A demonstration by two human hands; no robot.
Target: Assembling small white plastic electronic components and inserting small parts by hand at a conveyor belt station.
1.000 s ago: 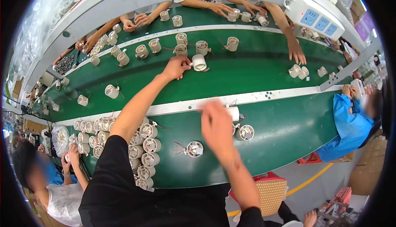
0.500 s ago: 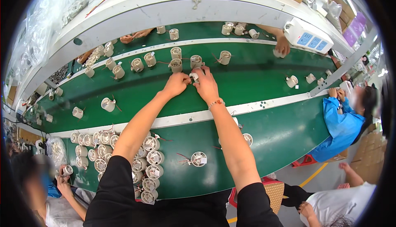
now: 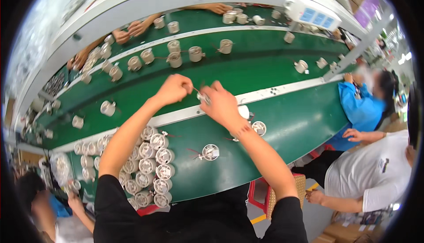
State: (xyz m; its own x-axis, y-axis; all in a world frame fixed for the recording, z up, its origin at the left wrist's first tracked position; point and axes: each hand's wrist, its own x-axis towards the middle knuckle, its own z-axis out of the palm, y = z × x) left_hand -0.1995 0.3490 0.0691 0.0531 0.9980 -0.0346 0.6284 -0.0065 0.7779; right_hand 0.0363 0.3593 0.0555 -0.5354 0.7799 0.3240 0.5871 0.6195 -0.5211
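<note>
Crowding the left of the bench (image 3: 291, 110), white cylinders (image 3: 147, 165) sit packed together; the left hand (image 3: 176, 88) pinches a thin wire (image 3: 197, 90) leading right to a partly hidden white part (image 3: 203, 98), which the right hand (image 3: 219, 105) grasps over the bench; farther right sits another cylinder (image 3: 259, 128).

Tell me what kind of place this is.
Probably a factory assembly line: many near-identical white cylindrical parts, some trailing wires, sit in groups along long green work surfaces, and other people's hands are busy on the far side.
</note>
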